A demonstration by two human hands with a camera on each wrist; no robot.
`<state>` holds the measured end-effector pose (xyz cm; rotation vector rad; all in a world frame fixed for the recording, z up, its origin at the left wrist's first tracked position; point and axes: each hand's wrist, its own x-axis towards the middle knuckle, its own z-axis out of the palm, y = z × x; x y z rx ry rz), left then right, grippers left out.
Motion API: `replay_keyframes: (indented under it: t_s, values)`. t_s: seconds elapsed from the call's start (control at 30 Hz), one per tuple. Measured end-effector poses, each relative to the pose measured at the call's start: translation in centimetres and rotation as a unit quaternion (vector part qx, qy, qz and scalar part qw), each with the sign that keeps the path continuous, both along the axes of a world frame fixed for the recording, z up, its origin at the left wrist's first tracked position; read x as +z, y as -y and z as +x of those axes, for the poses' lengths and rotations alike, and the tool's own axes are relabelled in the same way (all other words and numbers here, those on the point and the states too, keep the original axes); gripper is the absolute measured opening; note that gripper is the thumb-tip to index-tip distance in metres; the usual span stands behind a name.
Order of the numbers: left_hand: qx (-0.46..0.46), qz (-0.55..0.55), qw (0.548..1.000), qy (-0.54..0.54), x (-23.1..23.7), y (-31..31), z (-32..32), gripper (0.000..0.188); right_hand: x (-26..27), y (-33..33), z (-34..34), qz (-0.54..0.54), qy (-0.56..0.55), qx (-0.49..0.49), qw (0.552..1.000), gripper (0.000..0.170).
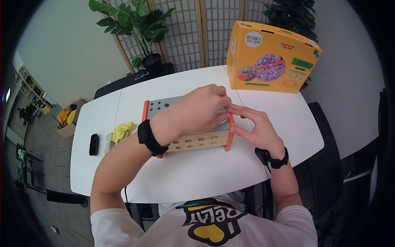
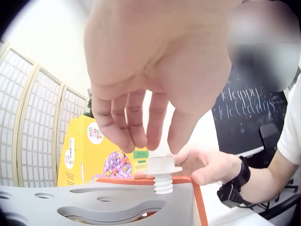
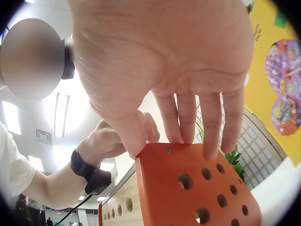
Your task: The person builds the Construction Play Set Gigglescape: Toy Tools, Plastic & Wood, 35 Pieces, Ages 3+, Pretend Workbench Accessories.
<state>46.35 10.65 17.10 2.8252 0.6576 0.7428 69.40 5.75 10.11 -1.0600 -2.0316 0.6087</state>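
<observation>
A toy workbench (image 1: 199, 142) with a grey top, light wooden front and orange side panels stands on the table. My left hand (image 1: 201, 107) reaches across its right end. In the left wrist view, that hand's thumb and fingers pinch the upper part of a white threaded toy screw (image 2: 163, 169), its thread right at the grey top (image 2: 117, 200). My right hand (image 1: 261, 129) rests at the right-hand orange panel (image 3: 188, 188), thumb at the front corner and straight fingers along the top edge. From the head view, the left hand mostly hides the screw.
A yellow toy-set box (image 1: 271, 59) stands at the table's back right. Left of the workbench lie a yellow toy piece (image 1: 122, 131) and a black object (image 1: 94, 144). A potted plant (image 1: 151, 61) stands behind the white table (image 1: 197, 177).
</observation>
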Motion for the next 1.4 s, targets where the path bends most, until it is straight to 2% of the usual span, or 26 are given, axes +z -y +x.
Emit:
replay_keyframes:
  t_s: [0.1,0.2,0.3,0.4,0.5,0.6,0.7,0.73,0.8,0.9,1.0,1.1,1.2,1.3,1.4]
  values:
    - [0.103,-0.061,0.984,-0.132,0.6,0.9,0.4,0.015,0.1,0.0,-0.1,0.003,0.0,-0.002,1.0,0.051]
    - [0.101,-0.087,0.978,-0.157,0.8,0.9,0.5,0.013,0.1,0.0,-0.1,0.002,0.0,-0.002,1.0,0.051]
    - [-0.032,-0.056,0.995,-0.074,0.1,0.2,-0.4,0.009,0.1,0.1,-0.1,-0.001,-0.003,0.0,1.0,0.051]
    - [-0.075,-0.088,0.988,-0.103,0.0,-0.7,-0.7,0.013,0.2,0.1,-0.1,-0.011,-0.002,-0.001,1.0,0.052]
    - [-0.098,-0.176,0.976,-0.086,0.9,-0.2,-0.4,0.015,0.3,0.1,0.0,-0.026,-0.002,-0.003,1.0,0.052]
    - [-0.039,-0.03,0.999,0.02,-0.5,0.1,0.2,0.012,0.4,0.2,0.0,-0.032,0.004,-0.007,0.999,0.052]
    - [0.099,-0.015,0.989,-0.107,0.7,1.3,0.5,0.013,0.0,0.0,0.0,-0.011,-0.006,-0.003,1.0,0.052]
    - [0.106,-0.032,0.984,-0.14,0.8,1.3,0.7,0.013,0.0,0.0,0.0,-0.01,-0.003,-0.005,1.0,0.052]
    - [0.119,-0.065,0.969,-0.208,1.0,1.0,0.9,0.013,0.0,0.0,-0.1,-0.01,-0.001,-0.006,1.0,0.052]
    - [0.009,-0.081,0.989,-0.122,0.5,0.3,0.1,0.014,0.0,0.0,-0.1,-0.01,-0.004,-0.003,1.0,0.051]
    - [-0.068,-0.108,0.987,-0.099,0.2,-0.5,-0.1,0.017,0.0,0.0,0.0,-0.009,-0.006,0.0,1.0,0.051]
    - [-0.069,-0.154,0.983,-0.071,0.6,0.0,0.2,0.016,0.1,0.0,0.0,-0.019,-0.003,-0.001,1.0,0.051]
    - [-0.004,0.031,1.0,0.002,-0.7,0.4,0.5,0.014,-0.1,0.0,0.1,-0.022,-0.002,-0.004,1.0,0.051]
    - [0.088,0.052,0.988,-0.119,-0.1,1.0,0.8,0.017,-0.1,0.0,0.0,-0.014,-0.007,0.001,1.0,0.051]
    - [0.094,0.006,0.979,-0.181,0.1,0.9,0.8,0.024,0.1,0.1,0.0,-0.014,-0.003,-0.003,1.0,0.052]
